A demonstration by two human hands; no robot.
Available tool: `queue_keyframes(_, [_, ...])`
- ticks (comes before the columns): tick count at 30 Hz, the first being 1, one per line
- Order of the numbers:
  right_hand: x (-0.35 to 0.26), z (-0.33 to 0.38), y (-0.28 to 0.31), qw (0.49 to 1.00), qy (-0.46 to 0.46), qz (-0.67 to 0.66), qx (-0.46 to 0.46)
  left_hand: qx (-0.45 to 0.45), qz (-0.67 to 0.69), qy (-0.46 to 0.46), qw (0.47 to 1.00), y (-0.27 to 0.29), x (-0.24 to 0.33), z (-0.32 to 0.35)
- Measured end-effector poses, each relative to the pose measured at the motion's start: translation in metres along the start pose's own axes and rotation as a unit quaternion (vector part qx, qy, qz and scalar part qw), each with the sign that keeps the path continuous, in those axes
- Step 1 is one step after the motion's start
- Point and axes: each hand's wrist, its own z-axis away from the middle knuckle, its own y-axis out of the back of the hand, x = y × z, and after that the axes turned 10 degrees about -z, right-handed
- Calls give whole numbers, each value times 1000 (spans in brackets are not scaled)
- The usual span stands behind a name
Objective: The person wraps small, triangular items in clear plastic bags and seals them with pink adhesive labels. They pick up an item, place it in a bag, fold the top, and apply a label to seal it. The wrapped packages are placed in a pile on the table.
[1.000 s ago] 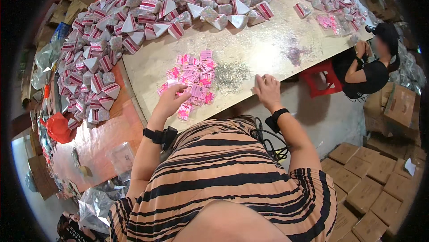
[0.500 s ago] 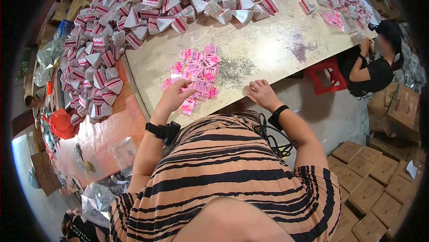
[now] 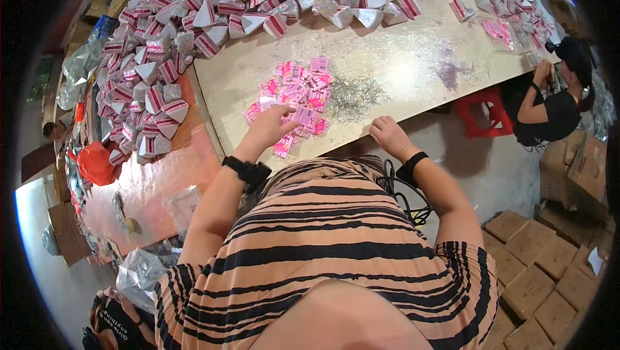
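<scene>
Movement since a second ago: the left hand [image 3: 271,129] has slid right onto the near edge of the pink tags [image 3: 294,95] on the bench [image 3: 413,59], fingers spread flat, gripping nothing. The right hand [image 3: 387,135] has pulled back to the near bench edge, loosely curled and empty, beside the silvery wire heap [image 3: 354,95].

You have folded triangular packets [image 3: 194,33] heaped across your table [image 3: 413,59], a red stool [image 3: 481,112] (beside a seated co-worker [image 3: 549,104]), and cardboard boxes [image 3: 536,272].
</scene>
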Motion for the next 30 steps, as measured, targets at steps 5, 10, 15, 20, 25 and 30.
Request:
queue_keyframes(5, [2, -7, 6, 997, -37, -50, -48, 22, -88, -90, 992, -8, 9, -16])
queue_keyframes(10, [1, -13, 12, 992, -53, -89, -66, 54, -156, -186, 969, -21, 11, -30])
queue_keyframes(15, [2, -14, 9, 991, -55, -112, -42, 45, -189, -196, 961, -25, 15, -31])
queue_keyframes(20, [-1, -9, 4, 997, -10, -81, -2, 66, -185, -200, 960, -26, 14, -29])
queue_keyframes(25, [-4, 4, -3, 998, 39, -40, 16, 65, -208, -185, 958, -31, 6, -26])
queue_keyframes(30, [-3, 3, -5, 997, 26, -63, 34, 45, -213, -162, 963, -33, 4, -24])
